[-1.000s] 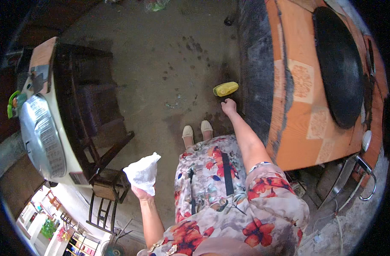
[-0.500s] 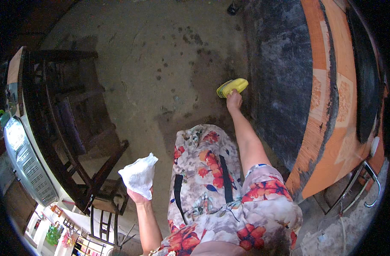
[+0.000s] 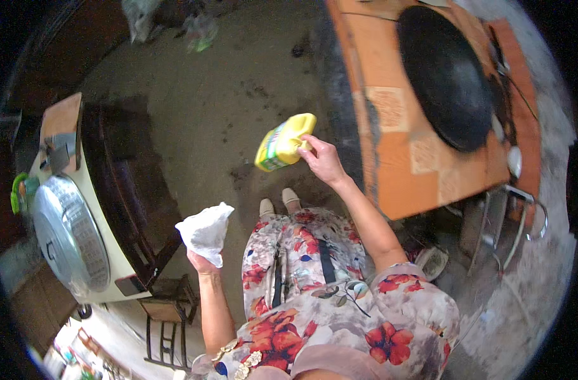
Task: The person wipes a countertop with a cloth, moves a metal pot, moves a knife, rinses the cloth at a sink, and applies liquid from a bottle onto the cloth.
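A yellow plastic bottle with a printed green and white label hangs tilted over the floor, in front of me. My right hand grips it by its narrow cap end. On the left, my left hand holds up a white cloth, crumpled and draped over the fingers, so most of the fingers are hidden. Both hands are apart, with my legs in flowered trousers between and below them.
To the right stands an orange tiled stove counter with a large black wok set in it. A table at left bears a lidded metal pot and a cutting board. A dark wooden chair stands near my left arm.
My right hand has lifted the yellow bottle from low near the floor beside the counter, bringing it up and leftward. My view has risen and shifted, and the left hand still holds the cloth.
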A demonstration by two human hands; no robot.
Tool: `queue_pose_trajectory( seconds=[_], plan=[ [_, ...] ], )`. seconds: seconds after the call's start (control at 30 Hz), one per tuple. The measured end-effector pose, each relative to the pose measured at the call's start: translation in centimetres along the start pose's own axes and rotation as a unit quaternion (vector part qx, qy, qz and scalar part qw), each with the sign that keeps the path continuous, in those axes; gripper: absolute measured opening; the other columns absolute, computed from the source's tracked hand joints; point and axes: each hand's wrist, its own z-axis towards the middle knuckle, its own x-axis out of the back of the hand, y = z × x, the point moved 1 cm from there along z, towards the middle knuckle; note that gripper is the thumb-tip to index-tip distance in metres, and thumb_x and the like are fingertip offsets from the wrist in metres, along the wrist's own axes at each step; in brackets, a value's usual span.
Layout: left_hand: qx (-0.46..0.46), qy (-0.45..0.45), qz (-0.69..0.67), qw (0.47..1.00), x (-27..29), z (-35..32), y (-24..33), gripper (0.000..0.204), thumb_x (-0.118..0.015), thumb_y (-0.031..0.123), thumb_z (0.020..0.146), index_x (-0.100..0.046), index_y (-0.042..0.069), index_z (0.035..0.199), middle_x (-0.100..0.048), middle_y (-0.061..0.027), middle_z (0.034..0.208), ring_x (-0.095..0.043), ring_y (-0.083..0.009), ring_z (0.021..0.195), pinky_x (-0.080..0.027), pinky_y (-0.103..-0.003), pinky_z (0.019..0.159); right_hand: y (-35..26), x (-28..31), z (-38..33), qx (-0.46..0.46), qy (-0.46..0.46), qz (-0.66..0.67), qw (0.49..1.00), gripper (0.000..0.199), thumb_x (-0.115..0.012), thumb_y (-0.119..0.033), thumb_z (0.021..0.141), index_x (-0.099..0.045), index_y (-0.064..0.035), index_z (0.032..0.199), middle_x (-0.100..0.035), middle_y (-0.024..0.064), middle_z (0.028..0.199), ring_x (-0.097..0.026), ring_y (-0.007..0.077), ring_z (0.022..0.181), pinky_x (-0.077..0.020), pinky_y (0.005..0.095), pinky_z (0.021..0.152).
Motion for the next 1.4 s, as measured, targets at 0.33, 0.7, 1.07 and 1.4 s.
queue_pose_trajectory(
  seconds=[0.33, 0.7, 1.07, 1.4],
  plan=[
    [-0.029, -0.219, 0.125, 0.967, -9.3, -3.2, 1.1, 0.049, -0.038, 0.037, 0.094, -0.043, 0.004, 0.13, -0.048, -0.0161, 0.132, -0.045, -0.0329, 0.122, -0.033, -0.045, 0.106, -19.5, 22.2, -8.2, 0.047, 0.033, 0.005, 0.998, 0.033, -0.067, -0.017, 0.085, -0.061, 0.0033, 0.11, -0.061, 0.0006, 0.074, -0.055, 0.0036, 0.061, -0.0457, 0.019, 0.054],
    [0.066, -0.282, 0.048, 0.956, -19.6, -4.9, -7.0, 0.043, -0.042, 0.032, 0.094, -0.045, 0.007, 0.129, -0.05, -0.0121, 0.131, -0.047, -0.0315, 0.122, -0.038, -0.046, 0.103, -15.2, 28.9, -11.9, 0.154, 0.107, -0.226, 0.956, 0.027, -0.066, -0.019, 0.078, -0.064, -0.0007, 0.097, -0.063, 0.023, 0.078, -0.063, 0.0363, 0.073, -0.0496, 0.0402, 0.064],
    [0.132, -0.295, -0.051, 0.945, -32.9, -4.7, -20.0, 0.039, -0.034, 0.033, 0.096, -0.052, 0.007, 0.12, -0.055, -0.0102, 0.124, -0.053, -0.0276, 0.114, -0.042, -0.043, 0.098, -11.6, 28.9, -12.0, 0.071, 0.045, -0.049, 0.995, 0.032, -0.066, -0.025, 0.084, -0.064, 0.0004, 0.103, -0.067, 0.0171, 0.084, -0.065, 0.0244, 0.075, -0.0498, 0.0351, 0.068],
    [0.188, -0.306, -0.071, 0.931, -34.8, -6.1, -22.7, 0.042, -0.033, 0.029, 0.096, -0.048, 0.003, 0.125, -0.052, -0.011, 0.128, -0.05, -0.0278, 0.118, -0.039, -0.041, 0.101, -8.2, 26.3, -12.2, -0.022, 0.132, 0.173, 0.976, 0.034, -0.064, -0.023, 0.088, -0.051, 0.0015, 0.107, -0.061, 0.0075, 0.074, -0.054, 0.0091, 0.06, -0.0435, 0.0235, 0.054]
  ],
)
